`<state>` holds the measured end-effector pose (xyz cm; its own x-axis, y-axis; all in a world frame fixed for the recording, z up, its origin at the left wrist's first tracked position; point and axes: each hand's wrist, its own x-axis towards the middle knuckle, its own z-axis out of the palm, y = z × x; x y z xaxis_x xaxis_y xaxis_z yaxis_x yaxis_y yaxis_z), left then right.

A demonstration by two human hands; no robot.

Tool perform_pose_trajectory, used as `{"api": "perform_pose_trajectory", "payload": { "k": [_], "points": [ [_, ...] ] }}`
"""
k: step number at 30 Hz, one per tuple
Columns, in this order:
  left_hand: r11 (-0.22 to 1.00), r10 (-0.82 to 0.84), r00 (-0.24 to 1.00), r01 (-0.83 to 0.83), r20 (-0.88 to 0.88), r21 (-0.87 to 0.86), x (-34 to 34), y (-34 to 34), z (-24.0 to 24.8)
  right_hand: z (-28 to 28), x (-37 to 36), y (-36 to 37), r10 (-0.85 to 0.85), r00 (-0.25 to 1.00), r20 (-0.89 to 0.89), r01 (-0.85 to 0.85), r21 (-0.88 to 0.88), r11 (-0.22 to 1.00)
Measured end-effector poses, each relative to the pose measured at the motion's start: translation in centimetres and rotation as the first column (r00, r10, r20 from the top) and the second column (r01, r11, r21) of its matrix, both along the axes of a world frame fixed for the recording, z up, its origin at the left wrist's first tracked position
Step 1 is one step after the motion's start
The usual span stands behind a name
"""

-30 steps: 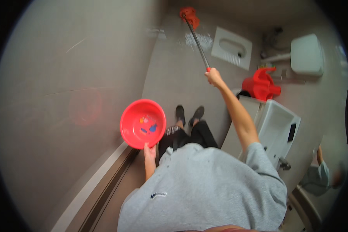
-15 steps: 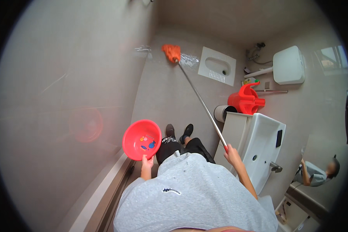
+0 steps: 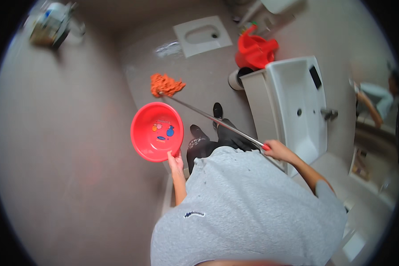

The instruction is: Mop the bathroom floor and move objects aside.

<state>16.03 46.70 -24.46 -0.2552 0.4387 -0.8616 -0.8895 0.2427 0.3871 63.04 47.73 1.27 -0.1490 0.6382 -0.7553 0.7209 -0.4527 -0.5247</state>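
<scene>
My left hand [image 3: 176, 163] grips the near rim of a red plastic basin [image 3: 146, 135], thumb inside it. Small coloured pictures mark the basin's bottom, and no water shows in it. The handle of a mop [image 3: 208, 116] is in my right hand [image 3: 277, 151], fingers closed round its red grip. From there the metal pole slants up and left, passing over my legs. Its orange head [image 3: 166, 85] is just beyond the basin; whether it touches the floor I cannot tell.
A white squat toilet [image 3: 202, 35] is set in the floor ahead, with a shiny wet patch [image 3: 168, 49] beside it. On the right stand a white sink [image 3: 292, 111], a red bucket [image 3: 255, 52] and a small bin [image 3: 236, 80]. A wall runs along the left.
The mop head has come back from near the wet patch toward me, and the pole lies flatter across my front. My view has turned, and the basin stays in my left hand.
</scene>
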Motion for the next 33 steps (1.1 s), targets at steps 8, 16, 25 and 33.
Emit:
{"api": "perform_pose_trajectory", "payload": {
  "k": [8, 16, 25, 33],
  "points": [
    [0.592, -0.746, 0.557, 0.805, -0.366, 0.019, 18.3, 19.7, 18.6, -7.8, -2.9, 5.5, -0.200, 0.949, -0.242, 0.203, -0.014, 0.979],
    [-0.325, -0.891, -0.298, 0.945, -0.344, 0.024, 43.7, 26.2, 21.7, -8.3, -0.1, 9.5, -0.222, 0.932, -0.288, 0.213, -0.066, 0.975],
    [-0.698, -0.689, -0.627, 0.708, -0.363, 0.104, 63.4, 18.2, 14.4, -12.6, -1.7, 9.3, -0.259, 0.932, -0.252, 0.316, 0.219, 0.923],
    [-0.515, -0.833, -0.467, 0.850, -0.296, 0.111, 62.9, 16.7, 5.3, -7.7, -1.8, 8.1, -0.259, 0.961, -0.099, 0.278, 0.364, 0.889]
  ]
}}
